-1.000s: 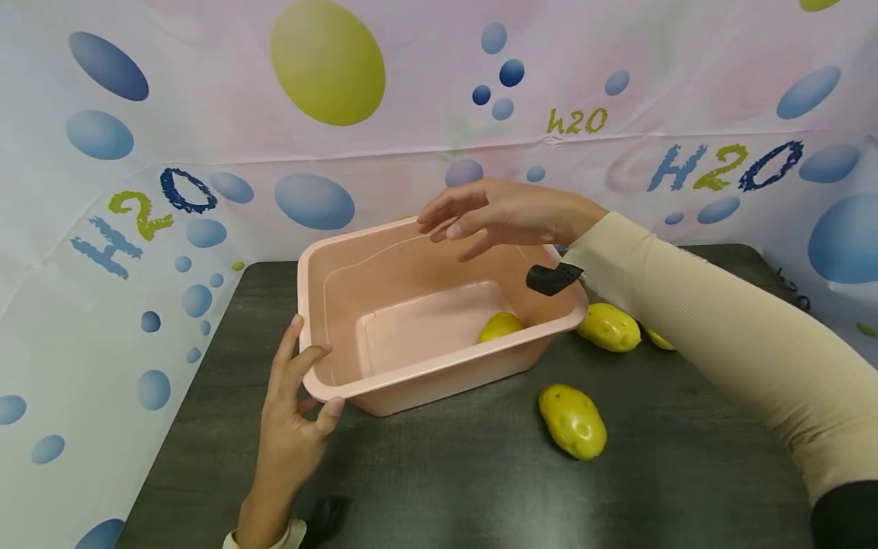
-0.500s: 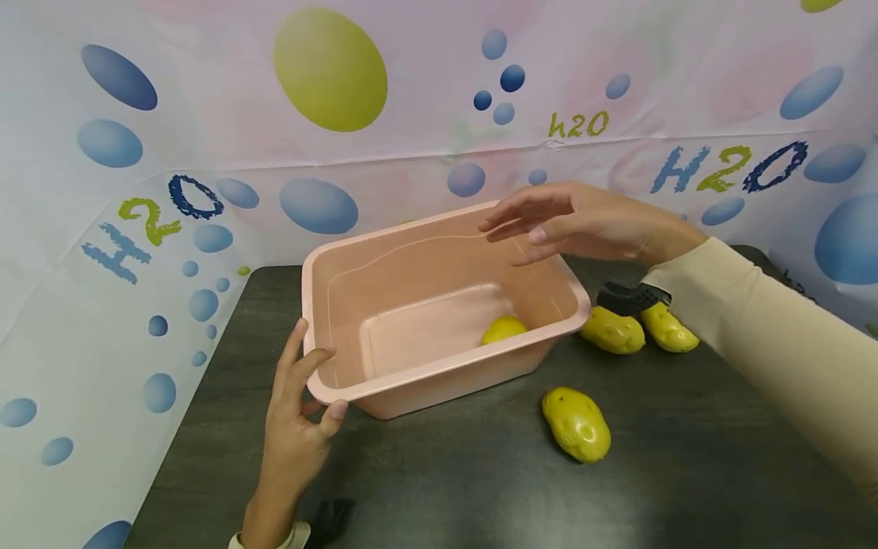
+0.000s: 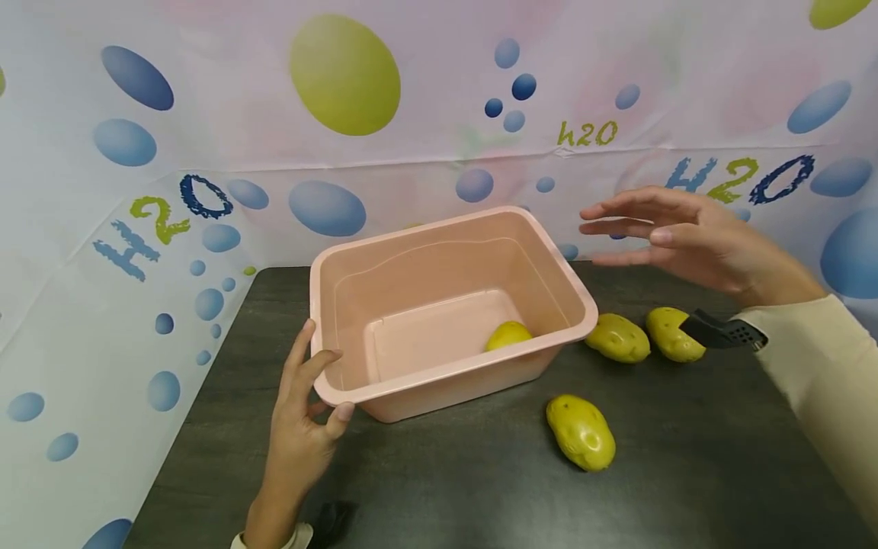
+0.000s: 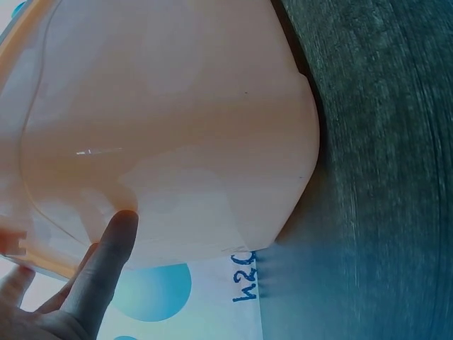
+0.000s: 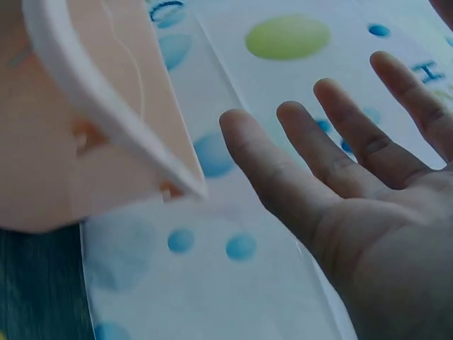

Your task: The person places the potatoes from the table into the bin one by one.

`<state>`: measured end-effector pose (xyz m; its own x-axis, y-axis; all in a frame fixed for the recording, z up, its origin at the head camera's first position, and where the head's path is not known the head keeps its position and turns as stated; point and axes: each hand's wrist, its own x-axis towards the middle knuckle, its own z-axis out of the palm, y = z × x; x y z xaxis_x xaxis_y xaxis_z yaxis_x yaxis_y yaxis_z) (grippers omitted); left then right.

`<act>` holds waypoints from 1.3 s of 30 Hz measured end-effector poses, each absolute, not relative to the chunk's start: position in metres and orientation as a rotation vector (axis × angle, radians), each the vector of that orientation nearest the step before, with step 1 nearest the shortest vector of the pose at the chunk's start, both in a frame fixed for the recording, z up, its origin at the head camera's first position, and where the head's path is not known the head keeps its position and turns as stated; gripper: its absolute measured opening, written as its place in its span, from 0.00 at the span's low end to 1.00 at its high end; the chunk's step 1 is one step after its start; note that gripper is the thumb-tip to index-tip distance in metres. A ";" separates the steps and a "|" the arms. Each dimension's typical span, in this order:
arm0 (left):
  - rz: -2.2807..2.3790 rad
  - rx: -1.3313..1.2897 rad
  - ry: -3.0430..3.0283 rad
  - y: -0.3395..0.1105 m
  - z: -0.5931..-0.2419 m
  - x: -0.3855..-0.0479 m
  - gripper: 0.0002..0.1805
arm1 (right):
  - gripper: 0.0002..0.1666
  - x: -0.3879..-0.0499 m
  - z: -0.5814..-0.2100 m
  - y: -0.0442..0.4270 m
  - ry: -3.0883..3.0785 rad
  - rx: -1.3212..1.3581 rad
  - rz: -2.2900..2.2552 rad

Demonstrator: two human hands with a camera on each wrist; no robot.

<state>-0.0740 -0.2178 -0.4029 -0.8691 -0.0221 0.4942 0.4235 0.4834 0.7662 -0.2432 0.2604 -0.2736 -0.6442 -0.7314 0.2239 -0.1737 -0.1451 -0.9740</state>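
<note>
A pink plastic basin (image 3: pixel 439 377) stands at an angle on the dark table, with one yellow potato-shaped object (image 3: pixel 508 335) inside at its right. My left hand (image 3: pixel 298 427) grips the basin's near left corner, fingers and thumb around the rim; in the left wrist view its fingers (image 4: pixel 117 244) touch the pink wall (image 4: pixel 191 142). Off to the right of the basin, my right hand (image 3: pixel 700 240) hangs in the air, fingers spread and holding nothing. The right wrist view shows that hand (image 5: pixel 354 177) apart from the basin's rim (image 5: pixel 106 106).
On the dark table (image 3: pixel 446 488), a yellow potato-shaped object (image 3: pixel 581 432) lies in front of the basin. Two more, one (image 3: pixel 620 338) beside the basin and another (image 3: pixel 675 334) farther right, lie below my right hand. A printed sheet (image 3: pixel 411 152) hangs behind.
My right hand has moved from over the basin to the right, clear of its rim, uncovering the yellow objects beside it. My left hand keeps its grip on the corner.
</note>
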 end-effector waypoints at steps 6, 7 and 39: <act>-1.370 -0.349 -2.269 -0.217 -0.403 -0.075 0.31 | 0.29 -0.233 -0.292 0.300 1.797 -0.943 -1.964; -1.370 -0.342 -2.276 -0.217 -0.404 -0.075 0.30 | 0.30 -0.231 -0.296 0.305 1.831 -0.924 -1.960; -1.346 -0.346 -2.272 -0.217 -0.405 -0.075 0.31 | 0.34 -0.181 -0.405 0.361 2.713 -0.248 -1.428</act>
<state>-0.0746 -0.2166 -0.4047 -0.8560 -0.0235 0.5165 0.4417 0.4862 0.7540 -0.1814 0.3612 -0.4055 -0.9848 -0.1727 0.0170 -0.1118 0.5563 -0.8234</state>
